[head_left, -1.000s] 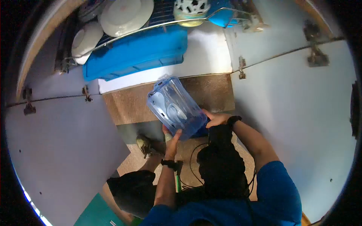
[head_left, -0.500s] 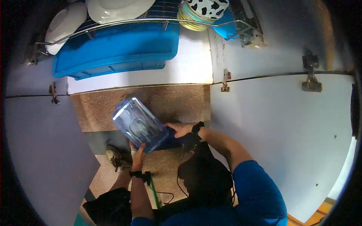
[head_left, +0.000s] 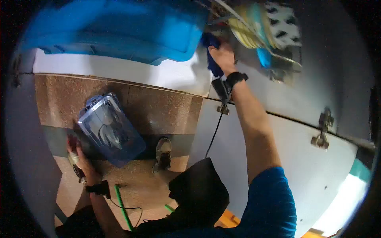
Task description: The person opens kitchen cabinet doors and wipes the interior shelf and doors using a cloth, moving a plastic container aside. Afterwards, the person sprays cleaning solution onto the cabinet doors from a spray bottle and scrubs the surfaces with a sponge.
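Your right hand [head_left: 224, 58] has its fingers closed on a dark cloth [head_left: 214, 65] near the blue bin [head_left: 170, 41]. Your left hand [head_left: 82, 160], fingers apart, is beside the clear box [head_left: 119, 137].

Blue sleeve [head_left: 270, 202], black wristbands [head_left: 237, 78], black shorts [head_left: 204, 194]

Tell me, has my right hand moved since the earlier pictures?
Yes: against the white shelf, your right hand moved inward past the front edge, to the shelf's right end.
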Motion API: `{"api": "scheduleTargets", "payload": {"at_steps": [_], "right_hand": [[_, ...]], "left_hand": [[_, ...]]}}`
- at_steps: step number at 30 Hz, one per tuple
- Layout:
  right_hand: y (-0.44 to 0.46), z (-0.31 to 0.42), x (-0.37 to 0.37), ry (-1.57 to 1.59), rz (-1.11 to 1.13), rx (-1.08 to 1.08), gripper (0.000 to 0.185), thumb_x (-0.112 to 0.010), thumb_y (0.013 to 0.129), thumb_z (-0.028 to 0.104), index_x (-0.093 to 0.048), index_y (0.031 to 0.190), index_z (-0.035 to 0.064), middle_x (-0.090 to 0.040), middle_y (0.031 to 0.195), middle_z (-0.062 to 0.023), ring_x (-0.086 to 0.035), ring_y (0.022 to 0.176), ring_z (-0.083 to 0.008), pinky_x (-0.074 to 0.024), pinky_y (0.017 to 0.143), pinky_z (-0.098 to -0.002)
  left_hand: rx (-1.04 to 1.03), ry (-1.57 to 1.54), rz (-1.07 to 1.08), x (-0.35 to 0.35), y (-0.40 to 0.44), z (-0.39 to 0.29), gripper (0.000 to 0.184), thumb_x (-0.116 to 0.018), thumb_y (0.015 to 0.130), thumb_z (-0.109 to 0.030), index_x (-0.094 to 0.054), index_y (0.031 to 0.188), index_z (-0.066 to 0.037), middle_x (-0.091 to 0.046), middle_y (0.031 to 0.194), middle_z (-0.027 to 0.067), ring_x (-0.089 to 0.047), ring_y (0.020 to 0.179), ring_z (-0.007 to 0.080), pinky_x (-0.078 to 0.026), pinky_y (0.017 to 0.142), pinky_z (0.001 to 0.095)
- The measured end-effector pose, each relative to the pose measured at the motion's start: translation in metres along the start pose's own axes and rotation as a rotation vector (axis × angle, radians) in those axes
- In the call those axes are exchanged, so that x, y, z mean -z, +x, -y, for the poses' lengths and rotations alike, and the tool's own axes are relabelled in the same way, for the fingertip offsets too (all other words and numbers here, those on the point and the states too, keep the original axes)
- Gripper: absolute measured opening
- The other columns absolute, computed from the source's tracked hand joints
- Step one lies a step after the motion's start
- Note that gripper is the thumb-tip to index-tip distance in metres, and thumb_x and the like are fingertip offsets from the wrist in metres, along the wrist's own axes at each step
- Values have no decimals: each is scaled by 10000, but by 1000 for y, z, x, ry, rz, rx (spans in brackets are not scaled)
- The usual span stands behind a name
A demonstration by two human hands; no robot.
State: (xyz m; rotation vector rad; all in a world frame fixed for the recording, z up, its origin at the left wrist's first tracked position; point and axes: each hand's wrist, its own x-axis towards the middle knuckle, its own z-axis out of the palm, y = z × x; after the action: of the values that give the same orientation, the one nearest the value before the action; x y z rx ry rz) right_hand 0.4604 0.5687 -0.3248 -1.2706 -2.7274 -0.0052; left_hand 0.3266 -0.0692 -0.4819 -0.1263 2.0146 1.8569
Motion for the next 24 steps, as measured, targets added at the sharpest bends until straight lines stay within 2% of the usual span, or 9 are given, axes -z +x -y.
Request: {"api": "scheduleTargets", "payload": {"at_steps": [3,5,6,9,13,14,15,17,24], "right_hand": [[40,-47,-86,-99,113,186,747,-653,856,458,-451,1501,139,-433,1537,-224,-442,1373,-419,-350,1174,-505],[86,-127,-172,843,381,230,718,-617,894,455,-441,1515,140,-438,1535,-232,-375,1432,-420,-303,1215,-482],[79,-93,-131,83,318,277,668,-570,927,419,-434,1522,147,-445,1528,-236,-434,1393,-429,-343,1193,-484],[66,-64,-95,-117,290,45,652,-546,937,410,-437,1521,139,-489,1494,-239,-509,1321,-453,-407,1143,-495],[46,-117,-132,-378,364,318,582,-591,897,395,-545,1343,23,-600,1288,-316,-624,1159,-476,-529,981,-519],[14,-60,-90,-87,323,-90,531,-611,881,375,-568,1260,5,-624,1200,-318,-656,1089,-475,-547,942,-523],[-14,-26,-72,-127,241,-158,539,-611,885,329,-548,1324,23,-598,1261,-307,-632,1136,-477,-528,977,-528],[-66,-10,-64,-2,224,-212,653,-605,886,241,-429,1495,86,-449,1474,-313,-540,1274,-489,-481,1049,-534],[-201,15,-51,89,97,-225,621,-655,839,95,-513,1443,118,-495,1443,-297,-560,1237,-480,-484,1045,-497]], "left_hand": [[-73,5,-47,-17,4,-30,514,-523,1058,-169,-394,1544,-62,-427,1568,108,-408,1422,220,-302,1181,390],[-63,66,-89,-42,-1,-67,497,-512,1061,-168,-406,1535,-60,-428,1569,114,-411,1423,224,-301,1182,389],[-36,38,-132,-57,-5,-81,481,-505,1060,-159,-419,1522,-54,-433,1565,119,-417,1420,230,-298,1186,390],[75,-52,-157,-90,-10,-96,456,-492,1058,-143,-442,1500,-43,-444,1555,125,-424,1418,236,-295,1190,392],[12,-2,-152,-90,-2,-117,432,-491,1051,-121,-469,1470,-21,-481,1524,135,-449,1399,239,-309,1185,389],[-36,31,-149,-90,2,-120,427,-492,1049,-116,-475,1463,-15,-492,1515,137,-457,1393,240,-313,1183,388],[-74,55,-145,-89,4,-123,422,-494,1047,-111,-480,1457,-9,-502,1506,140,-465,1387,241,-318,1181,386],[-124,90,-150,-87,6,-129,413,-497,1044,-101,-491,1444,2,-523,1488,144,-482,1375,242,-327,1178,383],[-286,11,-99,-57,7,-110,393,-503,1032,-44,-517,1421,16,-550,1464,146,-507,1352,235,-361,1150,361]]}}
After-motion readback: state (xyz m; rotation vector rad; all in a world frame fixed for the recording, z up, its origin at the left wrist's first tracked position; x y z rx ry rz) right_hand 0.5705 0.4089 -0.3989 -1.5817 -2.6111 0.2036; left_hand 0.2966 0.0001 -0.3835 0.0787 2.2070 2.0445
